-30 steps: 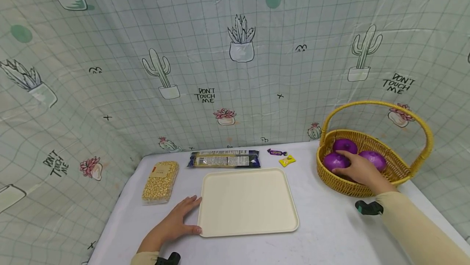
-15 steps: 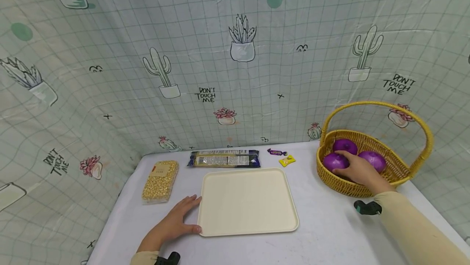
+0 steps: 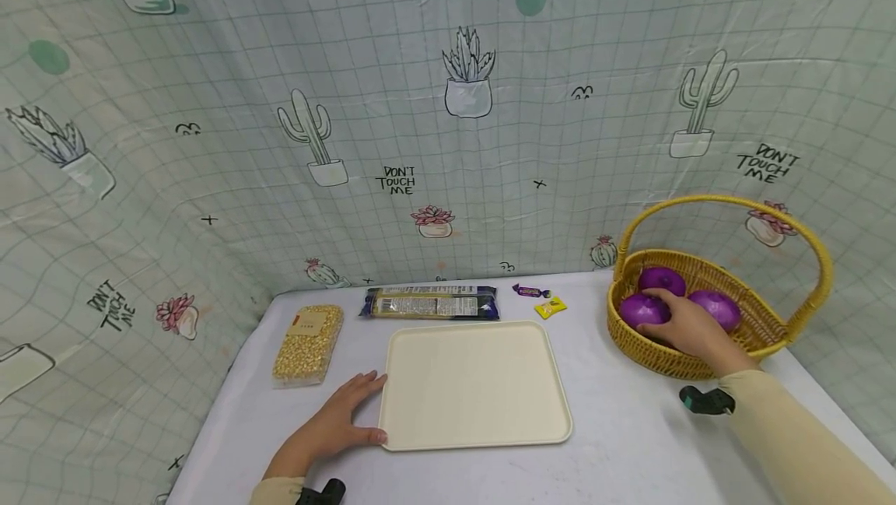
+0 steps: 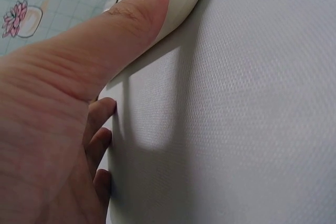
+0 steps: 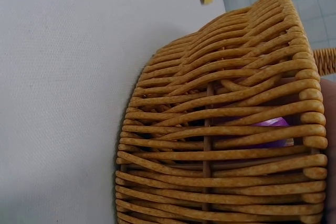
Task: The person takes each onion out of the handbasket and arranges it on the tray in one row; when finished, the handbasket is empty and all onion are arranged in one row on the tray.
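The right hand (image 3: 689, 326) reaches into a yellow wicker basket (image 3: 658, 361), its thumb and fingers curled round a purple onion (image 3: 635, 310) that sits inside the basket, at the hand's left. A second onion (image 3: 661, 282) lies just beyond that hand and a third onion (image 3: 717, 310) just to its right. The left hand (image 3: 339, 419) is spread and loose, thumb and fingertips touching the near edge of a cream tray (image 3: 476, 384), which lies to its right. Beyond the left hand is a bag of yellow kernels (image 3: 308, 345); farther off, past the tray, lies a long packet (image 3: 429, 303). Well left of the right hand are a purple candy (image 3: 531, 292) and a yellow candy (image 3: 551, 307).
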{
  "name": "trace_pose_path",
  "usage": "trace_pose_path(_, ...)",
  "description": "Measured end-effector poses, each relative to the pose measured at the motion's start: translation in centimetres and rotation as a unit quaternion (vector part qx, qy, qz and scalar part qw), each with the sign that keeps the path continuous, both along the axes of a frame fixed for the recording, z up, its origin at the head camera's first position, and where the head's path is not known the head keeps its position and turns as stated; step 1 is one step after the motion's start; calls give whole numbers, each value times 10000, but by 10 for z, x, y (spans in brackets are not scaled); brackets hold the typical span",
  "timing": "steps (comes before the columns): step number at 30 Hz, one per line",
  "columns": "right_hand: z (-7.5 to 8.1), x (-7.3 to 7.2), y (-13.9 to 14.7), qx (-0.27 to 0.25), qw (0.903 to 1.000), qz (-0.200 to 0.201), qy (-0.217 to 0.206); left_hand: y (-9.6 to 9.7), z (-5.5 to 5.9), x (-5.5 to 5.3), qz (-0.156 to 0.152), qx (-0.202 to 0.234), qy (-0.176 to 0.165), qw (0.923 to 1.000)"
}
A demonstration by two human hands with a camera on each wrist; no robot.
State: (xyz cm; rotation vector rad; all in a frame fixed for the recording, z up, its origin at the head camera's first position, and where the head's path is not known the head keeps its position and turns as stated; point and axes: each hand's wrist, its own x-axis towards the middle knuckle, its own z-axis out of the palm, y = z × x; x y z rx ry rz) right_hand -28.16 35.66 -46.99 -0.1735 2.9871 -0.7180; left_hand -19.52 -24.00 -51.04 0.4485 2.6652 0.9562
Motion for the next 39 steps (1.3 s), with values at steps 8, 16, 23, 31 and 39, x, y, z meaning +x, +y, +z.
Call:
trace_pose_path(8,4,4,0,-39,9999,-20,148,0,1,1,-94,16,51,9999)
trace_pose_path(16,11,9,3,-19,9999,-77,122,0,1,2,-109,35,67,9999)
trace_pose_path(23,18,17,5,65,9996,-139,221,1,3,3,-138,72,106,9998)
trace_pose_path(31,24,24,3,84,9994,-48,347,2,5,4,-99,94,76,9999)
trace_pose_path(39,32,33,-2,4,9989,46,474,3,5,3,-48,81,-12,10000)
